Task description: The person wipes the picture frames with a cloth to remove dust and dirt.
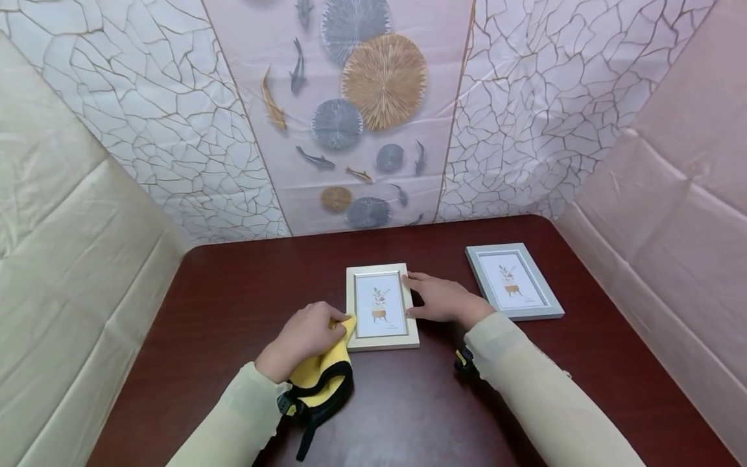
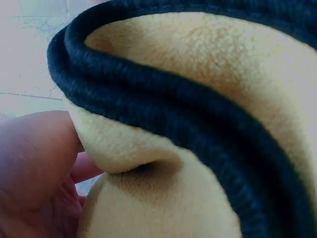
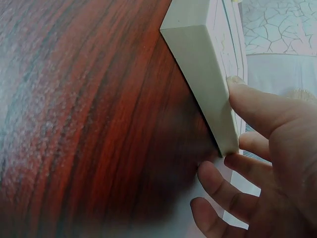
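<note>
A cream picture frame (image 1: 379, 305) with a plant print lies face up on the dark red table in the head view. My left hand (image 1: 306, 337) grips a yellow cloth (image 1: 321, 373) with black edging, its bunched tip touching the frame's left border. Folds of the cloth (image 2: 148, 198) fill most of the left wrist view and hide part of the fingers. On the frame's right side is my right hand (image 1: 440, 298), holding that edge. The right wrist view shows its thumb on the face of the frame (image 3: 198, 64) and its fingers by the outer edge.
A second, grey-white picture frame (image 1: 551, 308) with a similar print lies to the right, beyond my right wrist. The table (image 1: 245, 279) ends at a patterned backdrop (image 1: 362, 162). Pale padded panels (image 1: 70, 259) flank it on both sides.
</note>
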`<state>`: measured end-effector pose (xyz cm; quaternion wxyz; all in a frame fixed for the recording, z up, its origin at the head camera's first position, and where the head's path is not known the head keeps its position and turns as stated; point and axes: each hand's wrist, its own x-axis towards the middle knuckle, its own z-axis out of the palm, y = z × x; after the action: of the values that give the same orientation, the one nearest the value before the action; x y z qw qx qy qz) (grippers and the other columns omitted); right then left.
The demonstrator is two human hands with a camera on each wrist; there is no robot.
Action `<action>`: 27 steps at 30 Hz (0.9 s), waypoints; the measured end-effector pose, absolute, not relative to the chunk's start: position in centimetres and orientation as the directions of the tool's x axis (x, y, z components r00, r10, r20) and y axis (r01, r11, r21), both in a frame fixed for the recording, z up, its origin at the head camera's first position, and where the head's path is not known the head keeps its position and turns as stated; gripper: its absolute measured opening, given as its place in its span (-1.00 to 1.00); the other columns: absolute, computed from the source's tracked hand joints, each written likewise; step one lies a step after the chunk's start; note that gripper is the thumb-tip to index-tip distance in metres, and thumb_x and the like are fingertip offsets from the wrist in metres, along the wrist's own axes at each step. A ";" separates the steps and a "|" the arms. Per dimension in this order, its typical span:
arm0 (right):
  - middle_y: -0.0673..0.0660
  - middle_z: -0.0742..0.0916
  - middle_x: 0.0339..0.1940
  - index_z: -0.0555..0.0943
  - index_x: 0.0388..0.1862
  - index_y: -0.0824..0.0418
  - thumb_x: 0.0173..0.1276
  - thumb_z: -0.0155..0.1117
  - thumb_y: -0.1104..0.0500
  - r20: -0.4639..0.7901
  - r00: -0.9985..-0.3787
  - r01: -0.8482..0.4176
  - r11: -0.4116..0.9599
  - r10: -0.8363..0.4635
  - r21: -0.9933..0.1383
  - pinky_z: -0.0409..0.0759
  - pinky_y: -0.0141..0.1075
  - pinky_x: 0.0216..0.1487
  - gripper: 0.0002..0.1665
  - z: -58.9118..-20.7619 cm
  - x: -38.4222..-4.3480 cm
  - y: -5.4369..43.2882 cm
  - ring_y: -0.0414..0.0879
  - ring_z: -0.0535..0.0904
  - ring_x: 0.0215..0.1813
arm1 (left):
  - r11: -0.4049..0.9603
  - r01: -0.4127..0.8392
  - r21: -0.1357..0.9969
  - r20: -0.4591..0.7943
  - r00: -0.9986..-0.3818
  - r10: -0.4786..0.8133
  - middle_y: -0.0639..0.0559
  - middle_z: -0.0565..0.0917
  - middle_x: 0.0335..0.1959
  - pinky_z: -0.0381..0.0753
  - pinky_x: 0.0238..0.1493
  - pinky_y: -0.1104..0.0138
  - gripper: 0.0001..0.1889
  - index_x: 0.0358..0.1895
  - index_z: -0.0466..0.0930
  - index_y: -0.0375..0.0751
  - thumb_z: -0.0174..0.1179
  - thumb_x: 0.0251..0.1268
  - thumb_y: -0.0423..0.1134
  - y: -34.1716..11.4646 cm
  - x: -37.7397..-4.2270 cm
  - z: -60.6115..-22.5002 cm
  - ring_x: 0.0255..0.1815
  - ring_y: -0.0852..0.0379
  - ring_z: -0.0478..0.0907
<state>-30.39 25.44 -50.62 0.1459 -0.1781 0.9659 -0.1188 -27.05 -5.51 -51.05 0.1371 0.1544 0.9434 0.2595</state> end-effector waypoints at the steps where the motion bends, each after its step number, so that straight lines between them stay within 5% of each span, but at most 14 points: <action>1: 0.21 0.28 0.80 0.20 0.83 0.14 0.59 0.40 -0.17 -0.238 -0.895 -0.308 0.908 -0.378 -0.283 0.50 0.19 0.47 0.02 -50.6 -30.4 25.5 0.17 0.33 0.70 | 0.816 0.219 0.535 -0.182 -0.913 0.364 0.03 0.60 -0.55 0.34 -0.58 0.35 -0.60 0.30 0.83 -0.02 0.22 0.51 -0.21 -5.4 -27.1 -51.0 -0.75 0.19 0.31; 9: 0.20 0.30 0.79 0.20 0.84 0.11 0.58 0.39 -0.20 -0.239 -0.895 -0.308 0.909 -0.377 -0.280 0.48 0.19 0.49 0.03 -50.6 -30.4 25.6 0.15 0.32 0.71 | 0.789 0.272 0.551 -0.172 -0.888 0.426 -0.02 0.72 -0.41 0.32 -0.59 0.36 -0.62 0.28 0.84 -0.03 0.23 0.53 -0.22 -4.1 -27.2 -50.4 -0.75 0.19 0.25; 16: 0.23 0.32 0.78 0.17 0.84 0.14 0.60 0.37 -0.20 -0.241 -0.882 -0.332 0.897 -0.405 -0.291 0.46 0.18 0.52 0.04 -50.9 -30.4 25.3 0.18 0.34 0.70 | 0.803 0.333 0.495 -0.202 -0.854 0.479 -0.01 0.58 -0.69 0.23 -0.56 0.34 -0.66 0.26 0.85 -0.01 0.19 0.60 -0.26 -3.5 -26.8 -50.6 -0.76 0.20 0.11; 19: 0.23 0.34 0.77 0.16 0.84 0.14 0.60 0.37 -0.19 -0.240 -0.884 -0.327 0.897 -0.402 -0.299 0.44 0.18 0.53 0.04 -51.0 -30.4 25.5 0.18 0.33 0.70 | 0.812 0.389 0.435 -0.191 -0.841 0.505 0.01 0.82 -0.36 0.39 -0.45 0.30 -0.68 0.24 0.87 0.01 0.20 0.64 -0.25 -3.2 -26.6 -50.6 -0.63 0.17 0.38; 23: 0.23 0.35 0.76 0.17 0.84 0.14 0.60 0.38 -0.19 -0.230 -0.889 -0.324 0.899 -0.396 -0.295 0.44 0.17 0.53 0.04 -51.1 -30.4 25.7 0.18 0.33 0.70 | 0.820 0.463 0.336 -0.154 -0.832 0.533 0.08 0.83 0.17 0.64 -0.08 0.23 -0.70 0.20 0.89 0.02 0.21 0.64 -0.25 -2.4 -26.8 -50.6 -0.02 0.04 0.74; 25: 0.23 0.36 0.76 0.18 0.84 0.15 0.59 0.39 -0.19 -0.228 -0.889 -0.326 0.898 -0.398 -0.295 0.44 0.16 0.54 0.04 -51.0 -30.5 25.7 0.17 0.33 0.70 | 0.825 0.472 0.310 -0.143 -0.835 0.531 0.07 0.83 0.17 0.67 0.01 0.22 -0.70 0.17 0.90 0.02 0.22 0.62 -0.26 -2.0 -26.9 -50.6 0.18 0.00 0.72; 27: 0.23 0.36 0.76 0.18 0.83 0.17 0.59 0.40 -0.18 -0.231 -0.886 -0.329 0.897 -0.401 -0.296 0.44 0.16 0.54 0.05 -50.8 -30.5 25.7 0.17 0.33 0.70 | 0.833 0.464 0.300 -0.144 -0.842 0.520 0.08 0.84 0.16 0.68 -0.04 0.23 -0.70 0.16 0.91 0.03 0.23 0.61 -0.27 -1.8 -27.0 -50.7 0.14 0.02 0.74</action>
<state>-30.50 25.67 -50.83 0.1446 -0.1896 0.9631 -0.1251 -27.01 -1.75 -50.66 0.1106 0.2587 0.9511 0.1279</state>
